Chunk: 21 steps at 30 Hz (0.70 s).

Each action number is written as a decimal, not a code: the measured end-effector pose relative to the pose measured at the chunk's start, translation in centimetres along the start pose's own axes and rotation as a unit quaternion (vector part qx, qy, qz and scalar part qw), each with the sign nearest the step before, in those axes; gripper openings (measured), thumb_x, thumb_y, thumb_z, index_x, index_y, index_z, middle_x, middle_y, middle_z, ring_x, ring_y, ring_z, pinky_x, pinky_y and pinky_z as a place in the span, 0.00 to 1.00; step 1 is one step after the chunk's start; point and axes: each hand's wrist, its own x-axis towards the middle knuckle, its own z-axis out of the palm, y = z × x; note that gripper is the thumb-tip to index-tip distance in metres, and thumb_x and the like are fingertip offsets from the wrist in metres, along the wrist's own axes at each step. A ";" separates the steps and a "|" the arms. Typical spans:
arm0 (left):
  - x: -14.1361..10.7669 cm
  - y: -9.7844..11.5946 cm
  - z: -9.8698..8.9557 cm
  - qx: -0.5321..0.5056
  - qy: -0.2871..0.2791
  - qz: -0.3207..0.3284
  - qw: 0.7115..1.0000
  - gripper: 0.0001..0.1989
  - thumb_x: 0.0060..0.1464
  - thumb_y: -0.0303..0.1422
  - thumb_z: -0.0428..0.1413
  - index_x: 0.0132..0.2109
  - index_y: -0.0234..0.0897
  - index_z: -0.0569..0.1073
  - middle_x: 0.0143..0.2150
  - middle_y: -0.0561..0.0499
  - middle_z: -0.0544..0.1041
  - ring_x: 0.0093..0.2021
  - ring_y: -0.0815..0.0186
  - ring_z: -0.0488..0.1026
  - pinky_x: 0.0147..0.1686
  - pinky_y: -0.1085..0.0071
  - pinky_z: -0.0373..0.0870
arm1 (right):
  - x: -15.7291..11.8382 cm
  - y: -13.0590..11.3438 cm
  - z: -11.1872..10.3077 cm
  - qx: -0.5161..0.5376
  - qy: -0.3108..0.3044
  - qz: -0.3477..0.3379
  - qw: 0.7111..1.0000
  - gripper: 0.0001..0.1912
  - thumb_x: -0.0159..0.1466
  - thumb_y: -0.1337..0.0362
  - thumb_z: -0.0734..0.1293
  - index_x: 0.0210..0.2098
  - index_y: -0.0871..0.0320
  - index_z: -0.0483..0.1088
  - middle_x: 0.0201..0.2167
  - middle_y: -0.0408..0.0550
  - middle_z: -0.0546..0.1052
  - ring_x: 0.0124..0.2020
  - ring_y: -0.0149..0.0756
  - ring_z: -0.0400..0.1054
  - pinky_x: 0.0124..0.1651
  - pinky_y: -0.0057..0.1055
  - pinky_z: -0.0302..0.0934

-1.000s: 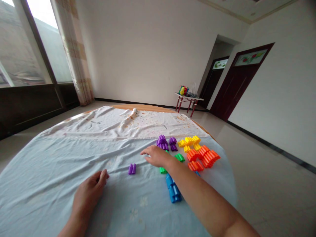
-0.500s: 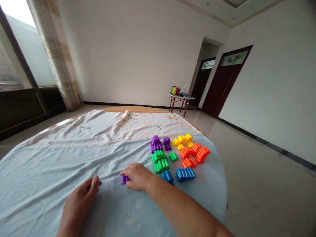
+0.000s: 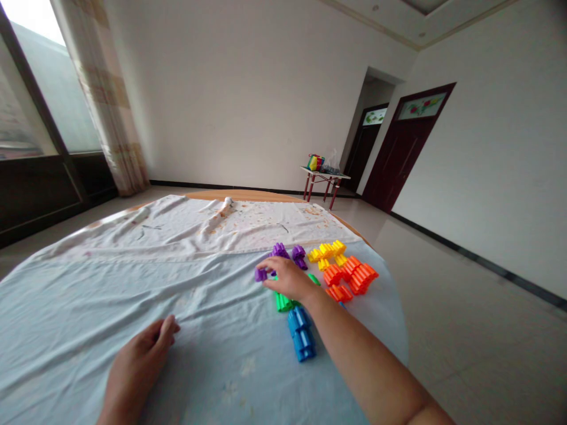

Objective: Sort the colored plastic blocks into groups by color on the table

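Head camera view, contents of the round wooden table (image 3: 252, 193), dressed in a pale blue cloth (image 3: 208, 360), with a white, stained cloth (image 3: 195, 223) toward the far edge.

Item: your right hand (image 3: 283, 274), reaching in from the near right, palm down, thumb and fingers closed about a small purple ribbed plastic piece (image 3: 260, 274). The grip takes the piece by its sides, likely because a part that short offers little else to hold. It sits just to the left of the other purple pieces, well in from the table's right edge.

Item: your left hand (image 3: 139, 360), near the table's near edge, loosely curled, thumb against the fingers; nothing shows in it, but whether the palm holds something you cannot tell. It appears parked, leaving the reach to your right.

Items, sorted by colour, presumably so each kind is easy to find: purple ribbed plastic clusters (image 3: 299, 255), beyond your right hand; yellow ribbed plastic clusters (image 3: 328, 252), toward the right edge; orange ribbed plastic clusters (image 3: 363, 278), closest to that edge; green ribbed plastic pieces (image 3: 283, 302), partly hidden under your right hand; blue ribbed plastic pieces (image 3: 302, 337), beside your right forearm, on the near side.
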 end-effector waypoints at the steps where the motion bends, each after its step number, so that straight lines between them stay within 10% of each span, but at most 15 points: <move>1: 0.1 0.0 0.0 0.001 0.000 -0.003 1.000 0.25 0.47 0.55 0.43 0.35 0.42 0.74 0.30 0.52 0.78 0.36 0.61 0.73 0.34 0.72 0.65 | 0.2 1.2 -1.2 -0.017 0.012 0.016 1.000 0.20 0.51 0.77 0.66 0.43 0.58 0.71 0.42 0.47 0.74 0.44 0.33 0.67 0.49 0.28 0.59; 9: 0.2 0.0 0.0 0.005 -0.016 -0.015 1.000 0.25 0.47 0.55 0.43 0.36 0.43 0.74 0.33 0.53 0.78 0.39 0.60 0.73 0.37 0.70 0.64 | 1.6 8.4 -3.3 -0.117 -0.060 0.113 0.985 0.20 0.48 0.77 0.67 0.41 0.59 0.73 0.38 0.47 0.76 0.39 0.35 0.68 0.45 0.29 0.60; 21: 0.5 -0.5 0.2 0.003 -0.011 -0.011 1.000 0.25 0.48 0.55 0.43 0.35 0.42 0.74 0.32 0.51 0.78 0.37 0.59 0.73 0.36 0.69 0.65 | 1.4 7.5 -3.6 -0.094 -0.047 0.123 0.987 0.21 0.51 0.78 0.65 0.43 0.58 0.73 0.40 0.46 0.76 0.38 0.32 0.69 0.44 0.27 0.61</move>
